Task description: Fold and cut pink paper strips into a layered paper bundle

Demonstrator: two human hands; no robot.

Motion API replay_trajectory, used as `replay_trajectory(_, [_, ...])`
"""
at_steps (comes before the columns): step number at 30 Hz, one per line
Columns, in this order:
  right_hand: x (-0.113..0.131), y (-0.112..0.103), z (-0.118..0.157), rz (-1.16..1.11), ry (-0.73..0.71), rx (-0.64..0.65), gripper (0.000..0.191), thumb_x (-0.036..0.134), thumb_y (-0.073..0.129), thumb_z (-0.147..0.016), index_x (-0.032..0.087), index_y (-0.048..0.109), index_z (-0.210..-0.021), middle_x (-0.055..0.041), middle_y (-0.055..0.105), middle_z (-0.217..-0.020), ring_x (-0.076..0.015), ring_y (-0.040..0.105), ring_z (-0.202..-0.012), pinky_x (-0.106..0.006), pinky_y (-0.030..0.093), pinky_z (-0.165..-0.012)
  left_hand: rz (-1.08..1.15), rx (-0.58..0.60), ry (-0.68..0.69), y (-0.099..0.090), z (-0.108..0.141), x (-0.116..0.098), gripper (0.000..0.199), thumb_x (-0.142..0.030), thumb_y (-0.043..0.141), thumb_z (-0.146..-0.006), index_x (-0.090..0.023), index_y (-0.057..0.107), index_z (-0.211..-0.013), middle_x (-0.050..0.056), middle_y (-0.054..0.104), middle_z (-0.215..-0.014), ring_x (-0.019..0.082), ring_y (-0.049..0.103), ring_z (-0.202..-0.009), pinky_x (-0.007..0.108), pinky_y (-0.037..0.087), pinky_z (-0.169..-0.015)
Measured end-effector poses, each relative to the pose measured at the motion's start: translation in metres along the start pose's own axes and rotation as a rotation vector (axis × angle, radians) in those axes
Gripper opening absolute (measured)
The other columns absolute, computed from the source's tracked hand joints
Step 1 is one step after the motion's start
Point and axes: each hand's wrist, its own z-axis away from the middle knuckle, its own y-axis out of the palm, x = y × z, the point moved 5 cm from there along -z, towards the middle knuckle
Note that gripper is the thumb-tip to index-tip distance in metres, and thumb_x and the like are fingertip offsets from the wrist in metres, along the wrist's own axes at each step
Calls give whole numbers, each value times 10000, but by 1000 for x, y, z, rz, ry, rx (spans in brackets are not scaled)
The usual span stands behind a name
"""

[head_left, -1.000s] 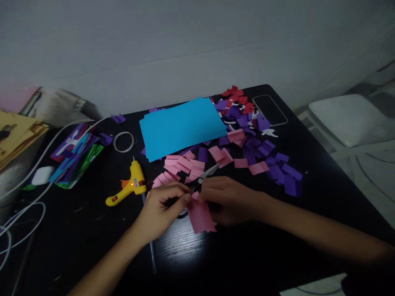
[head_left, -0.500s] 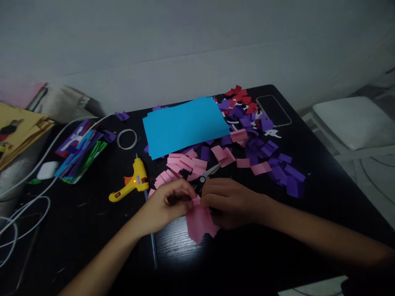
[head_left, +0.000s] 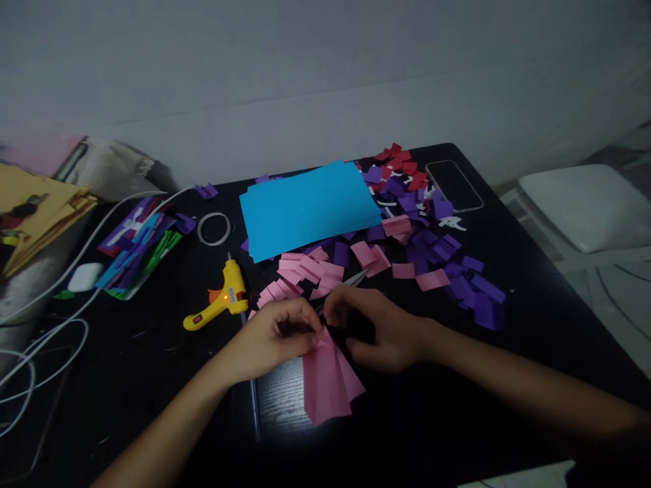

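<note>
My left hand (head_left: 285, 332) pinches the top of a folded pink paper (head_left: 325, 386), which hangs down and fans out over the black table. My right hand (head_left: 373, 325) is just to the right of the paper's top, thumb and fingers apart, with nothing seen between them. Partly behind the right hand lie scissors (head_left: 356, 277), blades pointing up and right. Folded pink pieces (head_left: 308, 268) lie beyond my hands. A yellow glue gun (head_left: 220, 301) with a lit orange light rests left of my left hand.
Blue sheets (head_left: 310, 211) lie at the back of the black table (head_left: 417, 427). Purple pieces (head_left: 460, 285) and red pieces (head_left: 397, 160) are scattered to the right. A tape roll (head_left: 213, 229), coloured strips (head_left: 142, 251) and white cables (head_left: 84, 332) are at the left.
My right hand has let go of the pink paper and its fingers have spread. The paper's lower part has fanned out and hangs lower.
</note>
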Motion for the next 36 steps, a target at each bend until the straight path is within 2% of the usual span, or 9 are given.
replay_trajectory(3, [-19,1,-2,-176,277,-53,141,201,648,-842,170,599,-971,-10,658,-826,-124,622,-678,-231,504,-610,-16,-3,-8,0,0,-1,14,-165,700,-842,-171,698,-855,10,701,-761,120,642,-654,224,513,-587])
replay_trajectory(6, [-29,11,-1,-293,471,57,184,330,685,-880,153,635,-885,17,635,-693,-119,620,-577,-220,487,-541,-16,-5,-26,1,1,0,5,-167,707,-852,-166,703,-855,18,712,-766,123,652,-664,217,511,-583])
replay_trajectory(8, [-31,15,1,-341,535,102,190,331,699,-871,149,647,-854,24,634,-658,-119,629,-558,-215,484,-531,-19,-9,-24,2,1,1,8,-169,711,-853,-164,707,-857,27,724,-778,129,663,-674,220,512,-585])
replay_trajectory(15, [-33,18,2,-432,558,67,132,261,702,-843,146,653,-801,36,621,-626,-107,614,-536,-203,477,-521,-43,-11,-30,2,3,6,38,-150,708,-839,-179,703,-863,19,724,-799,137,682,-720,232,526,-629])
replay_trajectory(18, [-31,17,1,-439,550,50,117,247,688,-842,148,655,-788,37,614,-619,-106,607,-544,-202,478,-523,-74,-17,-28,2,3,5,44,-141,709,-830,-181,697,-841,-2,703,-759,123,661,-677,219,511,-603])
replay_trajectory(24, [-28,16,0,-371,515,77,99,233,676,-844,147,658,-799,25,620,-670,-108,607,-591,-203,476,-544,-77,-4,-19,2,1,3,24,-172,701,-841,-184,696,-861,-7,700,-749,122,648,-658,222,504,-587])
replay_trajectory(29, [-31,16,1,-346,489,96,92,238,677,-851,150,671,-822,17,630,-716,-103,602,-627,-197,465,-570,-50,10,-74,2,1,5,26,-167,707,-835,-170,697,-858,-16,681,-760,105,614,-674,213,483,-617])
replay_trajectory(36, [-28,18,2,-451,541,133,147,276,693,-878,136,671,-840,17,638,-660,-102,614,-586,-198,476,-567,14,33,-106,1,2,5,38,-122,701,-818,-150,683,-837,-27,654,-751,87,583,-666,195,449,-614])
